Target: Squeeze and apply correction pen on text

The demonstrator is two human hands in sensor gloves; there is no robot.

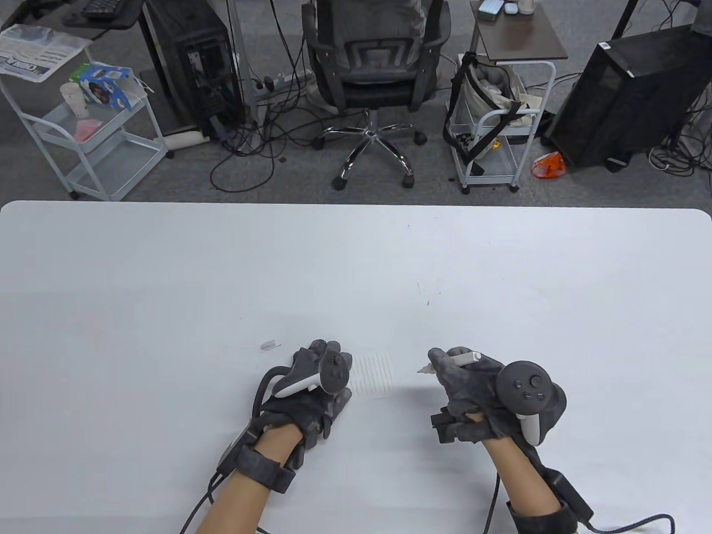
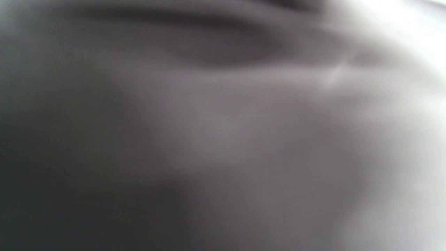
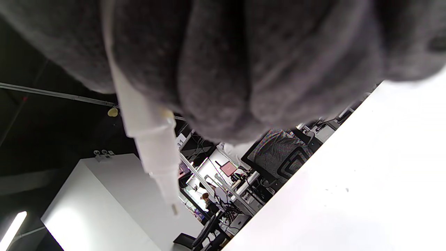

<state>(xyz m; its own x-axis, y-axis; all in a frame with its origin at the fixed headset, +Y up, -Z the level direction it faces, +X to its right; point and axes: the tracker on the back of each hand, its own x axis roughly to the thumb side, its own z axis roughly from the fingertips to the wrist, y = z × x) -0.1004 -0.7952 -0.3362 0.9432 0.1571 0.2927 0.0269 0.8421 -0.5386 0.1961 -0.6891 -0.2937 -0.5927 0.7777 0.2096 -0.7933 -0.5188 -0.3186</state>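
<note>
Gripping the slim white plastic correction pen [image 1: 451,361] in our clenched right hand [image 1: 478,389], we hold its tip above the white table [image 1: 167,289], right of the faint ruled text patch [image 1: 375,375]; our left hand [image 1: 311,389] rests beside it, grip unclear.

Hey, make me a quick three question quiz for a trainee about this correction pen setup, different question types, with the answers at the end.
1. True or false: the correction pen lies loose on the table.
2. Which hand rests beside the paper with lines of text?
A. left hand
B. right hand
3. Fill in: the small clear cap lies on the table to the ____ of the left hand's fingertips, as the table view shows it.

Key
1. False; the right hand grips it, tip uncapped.
2. A
3. left
</note>
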